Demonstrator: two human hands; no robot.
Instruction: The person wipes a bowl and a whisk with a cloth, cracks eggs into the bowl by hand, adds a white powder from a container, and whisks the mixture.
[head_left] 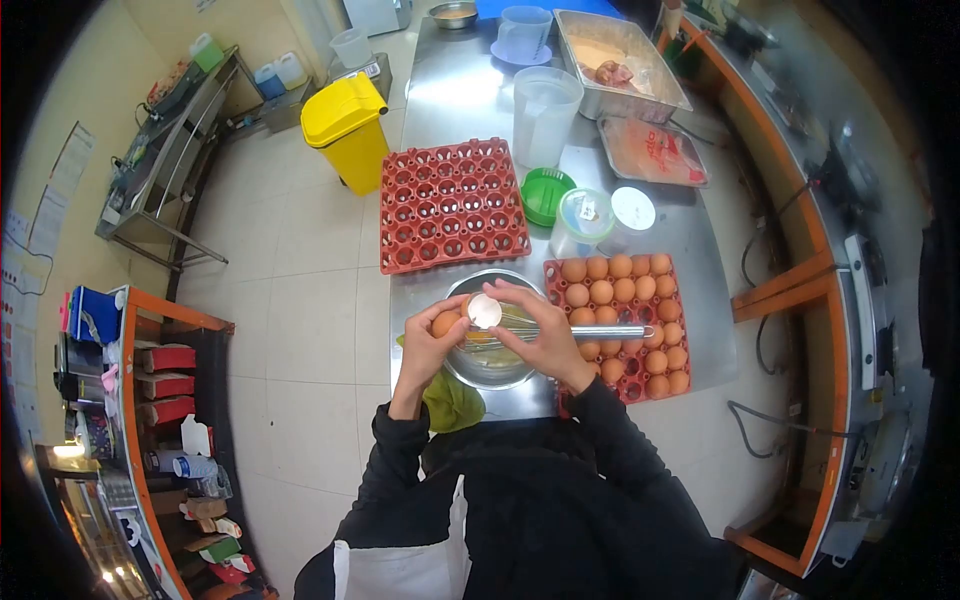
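Observation:
Over a metal bowl [497, 377], both of my hands are close together. My left hand [432, 345] is closed around a brown egg [446, 323] and touches an opened eggshell [484, 310], whose white inside shows. The fingers of my right hand [540, 335] hold the other side of that shell. A whisk [615, 331] lies across the bowl, its handle reaching over a red tray of brown eggs [673, 384] on the right. Some yellow shows in the bowl, partly hidden by my hands. A green cloth [455, 405] lies at the bowl's lower left.
Behind the bowl stands a stack of red egg trays [452, 205]. Farther right are a green dish [546, 196], lidded tubs [583, 215], a clear pitcher [547, 115], a bagged package [654, 152] and a metal pan [615, 65]. A yellow bin [345, 130] stands left of the table.

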